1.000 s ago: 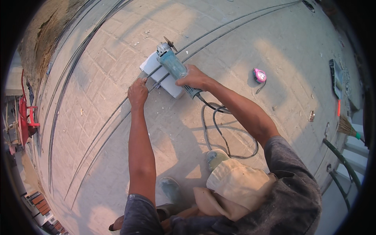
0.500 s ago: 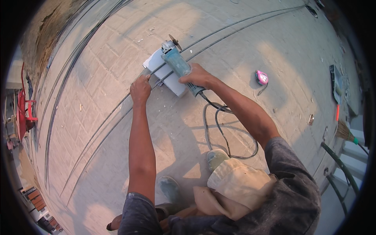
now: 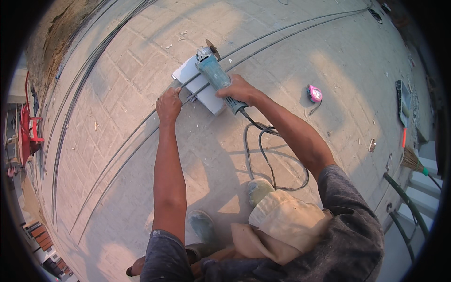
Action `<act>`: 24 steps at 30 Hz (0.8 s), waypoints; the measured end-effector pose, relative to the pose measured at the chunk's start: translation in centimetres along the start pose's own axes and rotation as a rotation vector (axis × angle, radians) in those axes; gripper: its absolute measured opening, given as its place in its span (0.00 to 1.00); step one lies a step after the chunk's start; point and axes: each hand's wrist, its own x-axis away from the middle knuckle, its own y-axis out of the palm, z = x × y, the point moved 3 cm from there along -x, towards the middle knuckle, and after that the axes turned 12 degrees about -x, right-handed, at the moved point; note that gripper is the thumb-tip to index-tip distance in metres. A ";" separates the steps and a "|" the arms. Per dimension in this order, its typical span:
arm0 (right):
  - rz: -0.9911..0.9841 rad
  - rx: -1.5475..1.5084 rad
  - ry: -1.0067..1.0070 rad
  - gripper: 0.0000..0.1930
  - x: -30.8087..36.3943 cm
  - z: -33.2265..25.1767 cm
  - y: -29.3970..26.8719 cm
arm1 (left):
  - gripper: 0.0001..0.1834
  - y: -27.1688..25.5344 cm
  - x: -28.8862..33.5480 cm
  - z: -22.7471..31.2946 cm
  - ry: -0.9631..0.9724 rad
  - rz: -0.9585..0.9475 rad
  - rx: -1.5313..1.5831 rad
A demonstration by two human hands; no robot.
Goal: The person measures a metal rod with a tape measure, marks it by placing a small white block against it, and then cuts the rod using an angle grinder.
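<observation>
2 steel rods (image 3: 190,80) across a white block (image 3: 213,104) on the paving, angle grinder (image 3: 212,72) over them.
Cutting disc (image 3: 213,48) just beyond block, nr one rod; can't tell if touching. R hand (image 3: 238,90): fingers wrapped round grinder body, closed to its girth, some hidden. L hand (image 3: 168,104): fingers curled tight on the upper-left rod, just beside block. Pwr cord (image 3: 292,189) loops nr R shoe (image 3: 259,191). Pink tape measure (image 3: 314,93) on paving to R, well apart; broom (image 3: 411,160) further R; red wheelbarrow (image 3: 24,136) far L.
</observation>
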 end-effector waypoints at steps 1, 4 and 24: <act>0.011 -0.003 0.008 0.29 0.0 0.0 0.0 | 0.20 0.0 0.0 0.0 -0.010 -0.010 0.019; 0.006 -0.012 0.021 0.28 0.0 0.1 0.0 | 0.21 -0.1 0.2 0.2 0.016 0.015 -0.017; -0.036 -0.072 -0.003 0.24 0.8 0.3 -0.6 | 0.21 0.0 0.1 0.1 0.011 0.011 -0.023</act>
